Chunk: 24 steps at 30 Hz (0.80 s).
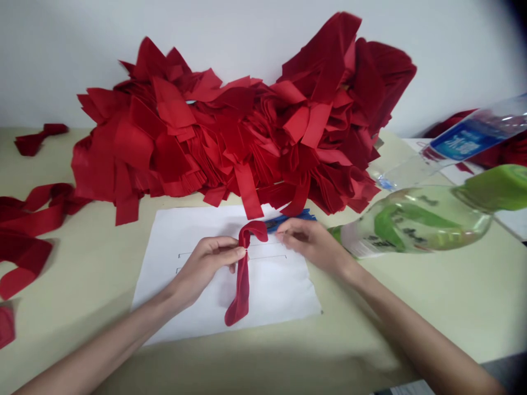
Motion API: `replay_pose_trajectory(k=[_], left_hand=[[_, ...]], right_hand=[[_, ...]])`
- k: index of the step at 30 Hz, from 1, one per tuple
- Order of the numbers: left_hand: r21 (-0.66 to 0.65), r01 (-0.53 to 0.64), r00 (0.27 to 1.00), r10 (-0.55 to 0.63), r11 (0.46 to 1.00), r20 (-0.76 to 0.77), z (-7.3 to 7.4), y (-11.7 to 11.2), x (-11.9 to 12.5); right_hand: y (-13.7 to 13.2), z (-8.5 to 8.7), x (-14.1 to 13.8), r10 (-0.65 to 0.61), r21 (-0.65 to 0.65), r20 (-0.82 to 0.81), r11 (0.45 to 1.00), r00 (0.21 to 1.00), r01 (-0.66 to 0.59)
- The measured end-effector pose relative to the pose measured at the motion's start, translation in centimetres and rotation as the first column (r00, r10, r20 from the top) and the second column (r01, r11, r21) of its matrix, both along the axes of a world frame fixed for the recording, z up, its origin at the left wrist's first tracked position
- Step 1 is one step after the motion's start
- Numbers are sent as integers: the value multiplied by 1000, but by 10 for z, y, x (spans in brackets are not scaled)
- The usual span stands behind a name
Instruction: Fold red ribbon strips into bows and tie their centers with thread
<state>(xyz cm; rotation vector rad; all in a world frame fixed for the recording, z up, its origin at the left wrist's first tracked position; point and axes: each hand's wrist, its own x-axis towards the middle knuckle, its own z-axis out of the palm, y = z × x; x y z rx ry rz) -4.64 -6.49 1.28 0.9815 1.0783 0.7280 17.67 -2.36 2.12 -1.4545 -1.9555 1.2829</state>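
Observation:
Between the thumb and fingers of my left hand (pixel 218 253) is a red velvet ribbon (pixel 242 288), gathered at its middle. One end curls over at the top and the other hangs down over a white paper sheet (pixel 181 312) with thin black lines. Just right of it, my right hand (pixel 302 238) is closed in a pinch, slightly blurred. Whatever its fingertips hold, if anything, is too small to make out. Behind those fingers lies a blue bundle of thin strips (pixel 307 215), partly hidden by the hand.
A large heap of red ribbon pieces (pixel 230 131) leans against the wall behind the paper. Loose red ribbons (pixel 45 211) lie at left. On the right are a green-capped bottle (pixel 420 219) and a clear bottle with a blue label (pixel 465 140), both lying over.

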Motion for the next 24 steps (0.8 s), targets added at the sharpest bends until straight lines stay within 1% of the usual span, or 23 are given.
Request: replay_pose_trajectory(k=[2, 3, 4, 5, 6, 7, 8, 9, 11, 13, 15, 17, 18, 20, 22, 24], left_hand=[[-1, -1, 1000, 1, 1000, 4, 0, 0, -1], [-2, -8, 1000, 8, 1000, 7, 0, 0, -1], [-4, -17, 1000, 17, 1000, 9, 0, 0, -1], [-7, -26, 1000, 26, 1000, 11, 0, 1, -1], [-9, -40, 999, 40, 999, 12, 0, 1, -1], [-9, -56, 998, 56, 998, 14, 1, 1, -1], [-4, -72, 997, 72, 997, 17, 1, 2, -1], [2, -90, 996, 90, 996, 23, 1, 2, -1], [15, -128, 991, 128, 992, 27, 2, 2, 0], [26, -162, 987, 162, 986, 17, 1, 3, -1], [36, -197, 980, 196, 980, 15, 0, 4, -2], [41, -221, 975, 220, 974, 22, -2, 4, -3], [44, -227, 974, 226, 973, 22, -2, 4, -4], [45, -223, 975, 223, 974, 18, -3, 5, -5], [46, -216, 976, 216, 975, 19, -4, 5, -5], [46, -212, 977, 211, 976, 34, -4, 5, -6]], right_hand=[[3, -6, 8, -57, 147, 55, 988, 997, 48], [4, -8, 10, -84, 246, 89, 967, 992, 60], [5, -9, 12, -105, 354, 128, 934, 986, 54], [6, -10, 12, -115, 460, 166, 887, 979, 26], [6, -11, 12, -104, 548, 205, 836, 973, -26], [6, -11, 10, -73, 605, 247, 791, 966, -95], [6, -11, 8, -32, 634, 287, 756, 957, -165], [6, -12, 5, 8, 639, 324, 735, 946, -225], [5, -13, -1, 56, 616, 379, 730, 924, -297], [5, -16, -5, 58, 599, 417, 734, 907, -322], [4, -18, -6, 64, 594, 453, 722, 889, -354], [3, -20, -4, 88, 599, 458, 705, 884, -380], [3, -20, -2, 109, 593, 443, 708, 890, -382], [2, -20, 2, 147, 580, 365, 737, 919, -348], [1, -20, 4, 145, 593, 237, 761, 961, -261], [1, -17, 3, 117, 603, 106, 782, 987, -157]])
